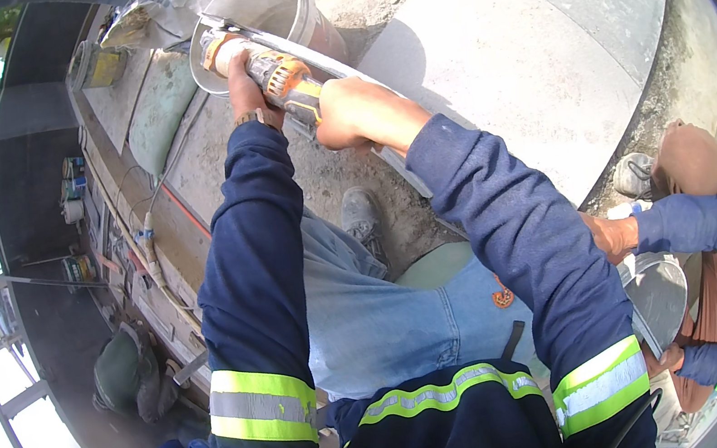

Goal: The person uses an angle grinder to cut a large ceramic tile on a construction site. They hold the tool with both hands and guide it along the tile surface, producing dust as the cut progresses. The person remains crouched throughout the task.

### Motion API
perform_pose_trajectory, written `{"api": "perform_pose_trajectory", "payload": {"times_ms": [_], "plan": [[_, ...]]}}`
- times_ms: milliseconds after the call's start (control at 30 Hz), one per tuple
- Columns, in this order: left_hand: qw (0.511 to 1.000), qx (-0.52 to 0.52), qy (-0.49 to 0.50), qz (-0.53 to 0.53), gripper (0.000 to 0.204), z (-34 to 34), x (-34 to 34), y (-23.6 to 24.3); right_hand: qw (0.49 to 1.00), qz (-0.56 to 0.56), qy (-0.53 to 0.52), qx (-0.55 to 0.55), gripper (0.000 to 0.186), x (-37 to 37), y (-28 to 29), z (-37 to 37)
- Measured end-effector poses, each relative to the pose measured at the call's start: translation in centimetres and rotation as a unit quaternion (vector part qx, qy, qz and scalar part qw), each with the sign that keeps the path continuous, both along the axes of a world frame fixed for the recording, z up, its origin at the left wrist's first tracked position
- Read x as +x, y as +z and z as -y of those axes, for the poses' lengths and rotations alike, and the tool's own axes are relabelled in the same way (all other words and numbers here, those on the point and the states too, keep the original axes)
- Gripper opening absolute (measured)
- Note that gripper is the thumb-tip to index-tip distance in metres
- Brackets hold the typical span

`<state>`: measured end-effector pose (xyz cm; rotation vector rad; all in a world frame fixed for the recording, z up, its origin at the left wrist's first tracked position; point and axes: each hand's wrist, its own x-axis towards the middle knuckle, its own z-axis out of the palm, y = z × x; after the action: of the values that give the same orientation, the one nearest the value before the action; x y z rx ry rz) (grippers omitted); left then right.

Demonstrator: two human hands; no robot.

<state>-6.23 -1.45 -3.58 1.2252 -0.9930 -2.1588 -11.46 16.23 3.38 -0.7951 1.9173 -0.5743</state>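
Both my hands are on an orange and grey angle grinder [290, 76] tilted across the upper middle. My left hand [245, 91] is closed around the front of its body, near the head. Wrapped round the rear handle is my right hand [361, 113]. A long, narrow pale strip [334, 64] runs diagonally just beyond the tool, its far end over a grey-white bucket [326, 34]. The grinder's head lies close to that end; whether its disc touches the strip I cannot tell.
Large grey slabs [528, 63] lie at the right. A co-worker's hand [615, 236] is near a grey bucket [662, 296] at lower right. Cable and hose [152, 253] run along the left, with several cans [72, 195] beyond. My dusty shoe [361, 216] stands below the tool.
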Motion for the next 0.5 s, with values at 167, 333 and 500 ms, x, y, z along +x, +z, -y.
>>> {"api": "perform_pose_trajectory", "payload": {"times_ms": [167, 333, 500], "plan": [[1.0, -0.004, 0.002, -0.01, 0.044, 0.18, -0.1, -0.3, 1.0, -0.005, -0.003, 0.004, 0.025, 0.07, -0.29, 0.26], [0.999, -0.016, -0.005, -0.027, 0.044, 0.36, -0.02, -0.65, 1.0, -0.011, -0.007, 0.006, 0.025, 0.08, 0.18, 0.18], [1.0, 0.002, -0.015, -0.011, 0.044, -0.08, -0.05, -0.07, 1.0, -0.006, -0.009, -0.005, 0.026, -0.02, 0.15, -0.43]]}}
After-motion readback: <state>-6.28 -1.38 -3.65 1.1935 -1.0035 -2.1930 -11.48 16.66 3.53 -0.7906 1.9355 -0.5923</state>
